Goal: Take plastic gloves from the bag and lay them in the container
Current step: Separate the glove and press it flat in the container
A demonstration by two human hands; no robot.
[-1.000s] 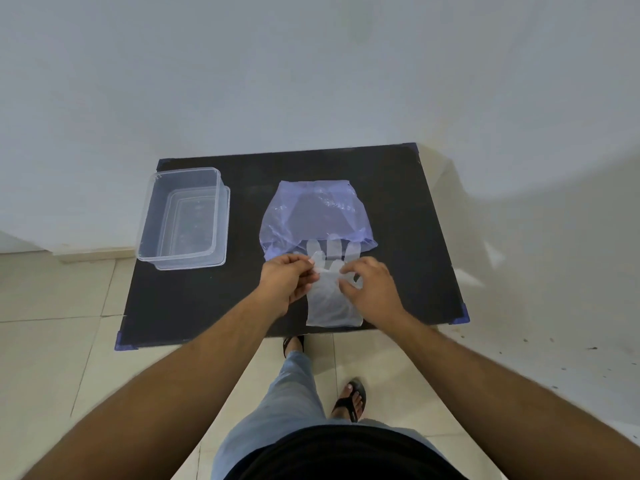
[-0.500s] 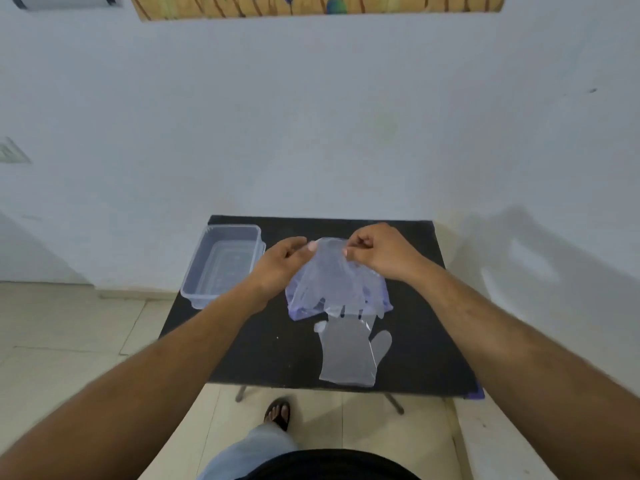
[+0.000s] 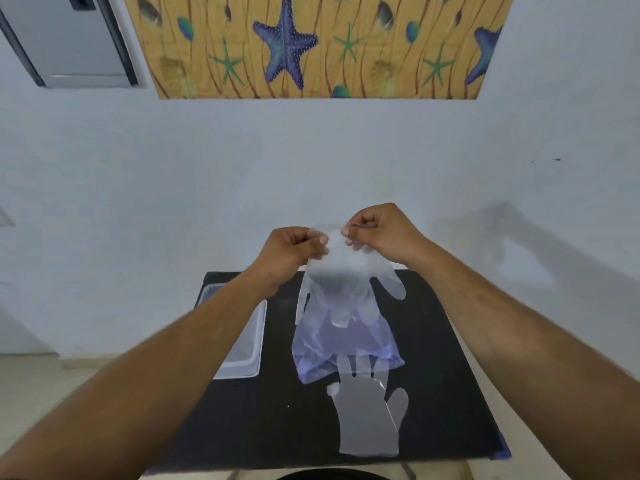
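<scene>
A clear plastic glove [image 3: 346,289] hangs in the air above the table with its fingers pointing down. My left hand [image 3: 287,252] and my right hand [image 3: 381,233] both pinch its cuff at the top. Below it the bluish plastic bag [image 3: 346,351] lies flat on the black table [image 3: 242,427]. A second clear glove [image 3: 369,417] lies flat on the table in front of the bag, its fingers tucked under the bag's edge. The clear plastic container [image 3: 242,348] stands at the table's left, partly hidden by my left forearm.
The small table stands against a white wall. A starfish-patterned panel [image 3: 311,46] hangs high on that wall, and a grey box [image 3: 76,39] is at the upper left. Tiled floor [image 3: 52,403] lies to the left of the table.
Both hands have risen from the bag's far edge, holding a glove that now hangs in the air. The earlier glove stays flat on the table. The view has tilted upward.
</scene>
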